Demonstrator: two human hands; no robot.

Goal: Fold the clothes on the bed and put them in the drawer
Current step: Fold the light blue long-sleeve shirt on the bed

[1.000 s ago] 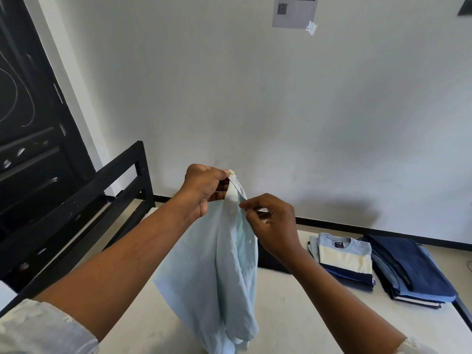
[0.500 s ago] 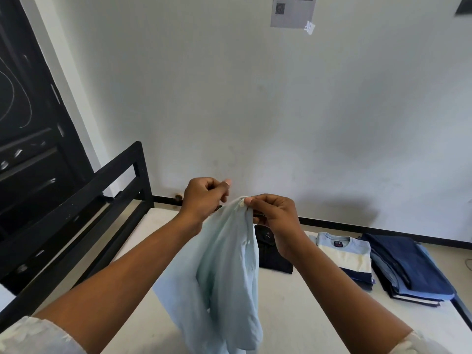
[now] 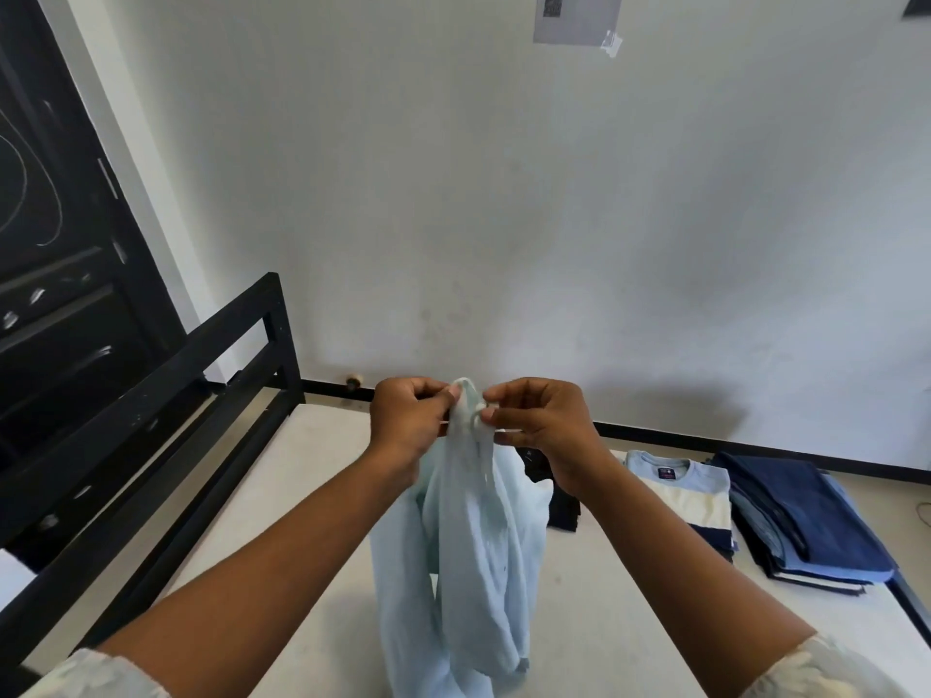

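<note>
Now both hands, left hand and right hand, pinch the top of the pale blue cotton shirt hanging over the white mattress; to fold neatly, the person should find the shoulder seams first.

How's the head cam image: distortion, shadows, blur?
Head view: the wide-angle lens slants the black bed frame; soft even light, no glare; a faint shadow lies low on the wall at right; left hand, right hand and the light blue shirt they pinch show no evident motion blur.

Pale-blue shirt hanging bunched above bed
</note>
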